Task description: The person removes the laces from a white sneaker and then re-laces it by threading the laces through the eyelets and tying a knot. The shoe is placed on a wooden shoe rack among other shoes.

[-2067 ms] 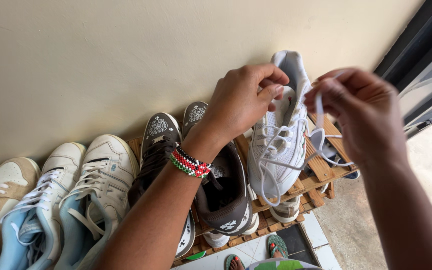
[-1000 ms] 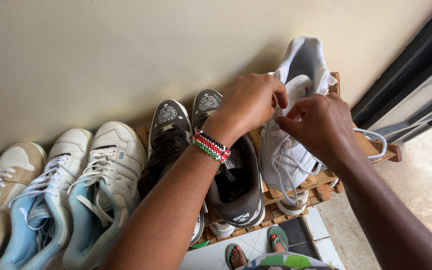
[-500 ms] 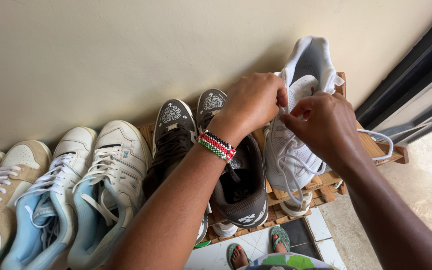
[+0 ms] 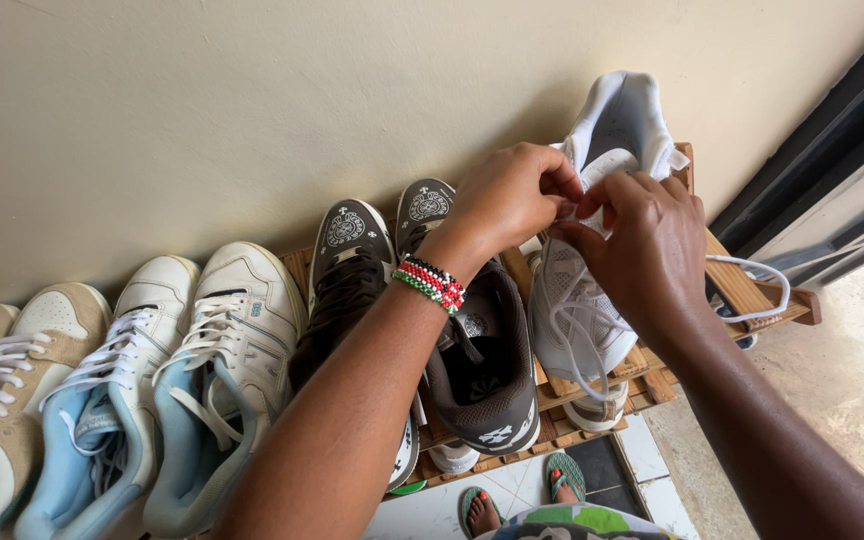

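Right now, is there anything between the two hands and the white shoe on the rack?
No, nothing visible is in the way. The left hand and right hand already meet at the top of the white shoe, pinching its lace. The brown shoe sits beside it, under the left wrist.

White sneaker (image 4: 592, 300): matt woven mesh, cloth tongue, flat cotton-like lace (image 4: 752, 290); brown shoes (image 4: 482, 370): matt suede-like upper; rack (image 4: 752, 290): slatted bare wood, unvarnished; wristband (image 4: 430, 283): small glossy beads; wall (image 4: 202, 110): matt painted plaster, slightly rough; floor tiles (image 4: 642, 460): smooth, glossy
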